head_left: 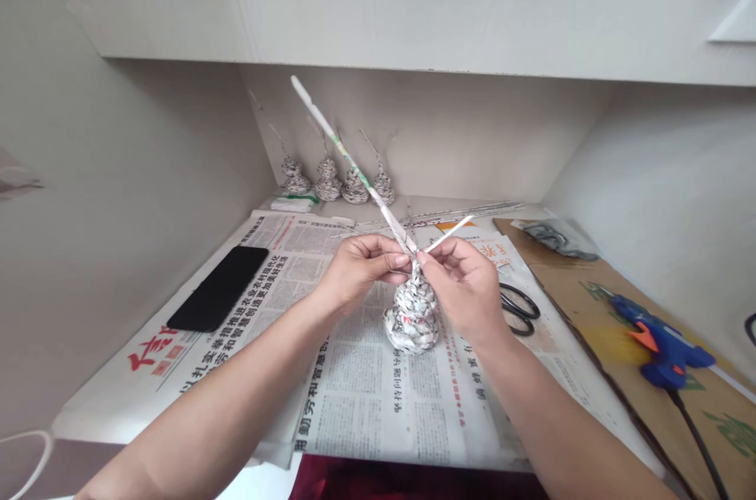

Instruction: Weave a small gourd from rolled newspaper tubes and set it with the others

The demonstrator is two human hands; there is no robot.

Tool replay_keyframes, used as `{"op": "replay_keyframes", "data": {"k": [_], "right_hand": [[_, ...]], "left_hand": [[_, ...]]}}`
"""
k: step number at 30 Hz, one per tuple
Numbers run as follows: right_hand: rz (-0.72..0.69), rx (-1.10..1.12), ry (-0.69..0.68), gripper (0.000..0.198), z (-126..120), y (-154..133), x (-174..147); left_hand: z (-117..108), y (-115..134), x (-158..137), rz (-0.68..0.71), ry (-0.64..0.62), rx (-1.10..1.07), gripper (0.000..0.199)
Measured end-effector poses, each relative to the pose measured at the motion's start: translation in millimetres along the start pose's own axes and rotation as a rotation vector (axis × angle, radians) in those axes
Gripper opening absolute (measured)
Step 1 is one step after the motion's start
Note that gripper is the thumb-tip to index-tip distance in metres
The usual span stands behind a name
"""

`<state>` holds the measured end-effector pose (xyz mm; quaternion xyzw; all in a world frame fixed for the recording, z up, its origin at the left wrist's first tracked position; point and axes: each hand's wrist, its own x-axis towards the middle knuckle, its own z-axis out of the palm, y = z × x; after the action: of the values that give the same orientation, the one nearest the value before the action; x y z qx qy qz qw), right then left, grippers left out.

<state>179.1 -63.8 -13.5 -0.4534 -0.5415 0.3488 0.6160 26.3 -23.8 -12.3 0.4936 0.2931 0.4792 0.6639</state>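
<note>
A gourd-shaped piece woven from rolled newspaper (413,319) stands upright in front of me, its narrow neck between my hands. From the neck a long paper tube (354,165), white with a green stretch, slants up to the left. A shorter white paper tube (450,234) points up to the right. My left hand (369,268) pinches the strips at the left side of the neck, thumb against fingers. On the other side my right hand (464,279) is closed on the paper strips at the neck. The exact grip between the fingertips is partly hidden.
Newspaper sheets (354,398) cover the table, with a black phone (218,289) at left. Black-handled scissors (520,309) lie beside my right hand. A blue glue gun (661,342) rests on cardboard (567,295) at right. Several woven gourds (328,181) stand at the back.
</note>
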Motion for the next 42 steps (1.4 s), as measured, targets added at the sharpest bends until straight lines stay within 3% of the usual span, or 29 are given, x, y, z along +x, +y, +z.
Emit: {"op": "replay_keyframes", "data": {"k": [11, 14, 17, 22, 35, 42], "right_hand": [[0.011, -0.002, -0.065, 0.015, 0.8, 2.7, -0.1], [0.005, -0.044, -0.052, 0.014, 1.3, 4.7, -1.0], [-0.035, -0.124, -0.01, 0.011, 2.3, 5.6, -3.8], [-0.136, -0.239, 0.028, 0.009, 2.8, 4.9, -7.1], [-0.053, -0.059, -0.073, 0.008, -0.8, 2.1, -5.5], [-0.118, -0.024, -0.146, 0.007, -9.1, 6.3, 4.0]], "left_hand": [[-0.6, -2.9, 1.3, -0.065, -0.022, -0.017, 0.036], [2.8, -3.7, -0.5, -0.051, 0.01, 0.005, 0.029], [6.1, -4.5, -2.9, -0.033, 0.072, -0.015, 0.027], [7.8, -1.2, -6.1, -0.137, 0.068, -0.145, 0.029], [6.0, 0.9, -5.1, -0.088, 0.068, -0.123, 0.031], [5.4, 2.3, -7.3, -0.081, 0.018, -0.122, 0.029]]}}
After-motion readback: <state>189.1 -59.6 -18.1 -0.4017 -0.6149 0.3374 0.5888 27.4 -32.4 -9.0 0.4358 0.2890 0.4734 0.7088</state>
